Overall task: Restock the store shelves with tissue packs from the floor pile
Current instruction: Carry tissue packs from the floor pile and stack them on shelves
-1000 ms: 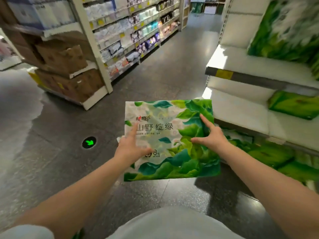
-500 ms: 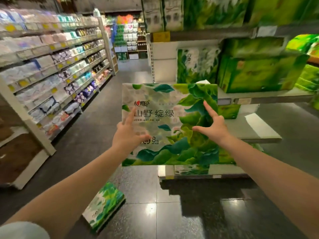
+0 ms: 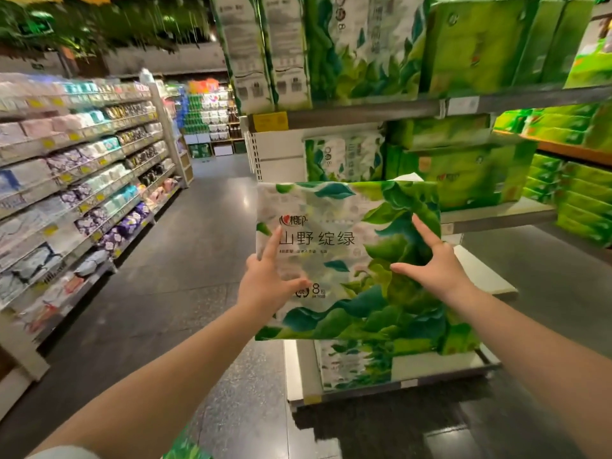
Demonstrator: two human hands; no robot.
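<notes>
We hold the tissue pack upright in the air before the shelf unit, level with its middle shelf. Our left hand and right hand press its printed face with straight, spread fingers; what the remaining fingers do behind the pack we cannot tell. More green packs stand on the shelves.
</notes>
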